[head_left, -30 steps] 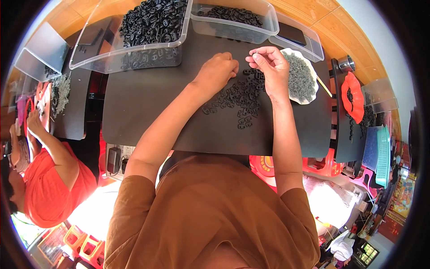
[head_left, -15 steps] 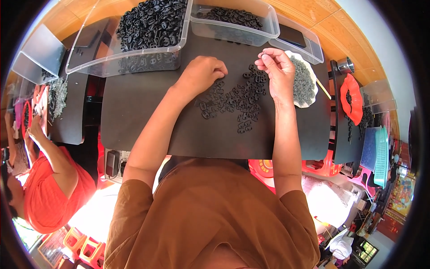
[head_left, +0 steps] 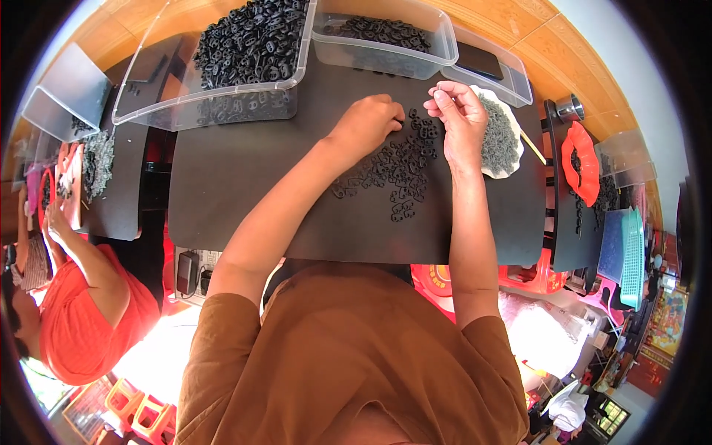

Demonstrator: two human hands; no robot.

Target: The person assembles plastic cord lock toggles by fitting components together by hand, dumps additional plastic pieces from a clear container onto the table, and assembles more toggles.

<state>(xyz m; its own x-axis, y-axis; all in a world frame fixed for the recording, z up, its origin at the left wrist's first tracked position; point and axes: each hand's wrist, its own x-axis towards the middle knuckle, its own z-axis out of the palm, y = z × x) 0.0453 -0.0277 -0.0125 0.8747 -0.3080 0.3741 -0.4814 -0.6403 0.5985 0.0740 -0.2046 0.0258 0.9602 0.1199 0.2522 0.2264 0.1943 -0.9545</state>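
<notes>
A loose heap of small black ring-shaped pieces (head_left: 397,167) lies on a black mat (head_left: 237,193). My left hand (head_left: 367,122) rests knuckles-up at the top of the heap, fingers curled down onto the pieces; what they grip is hidden. My right hand (head_left: 460,122) is raised just right of the heap. Its thumb and fingertips are pinched together on something small. Beside this hand, a white plate (head_left: 512,167) holds fine grey-black bits.
A clear tub heaped with black pieces (head_left: 252,44) and a second tub (head_left: 386,37) stand at the mat's far edge, with a third tub (head_left: 486,67) to their right. A red tray (head_left: 578,159) and teal basket (head_left: 630,256) sit right. A person in orange (head_left: 81,311) works at left.
My left hand went from beside the right hand out to the heap's left, then back to its top. My right hand stayed raised, fingers pinched.
</notes>
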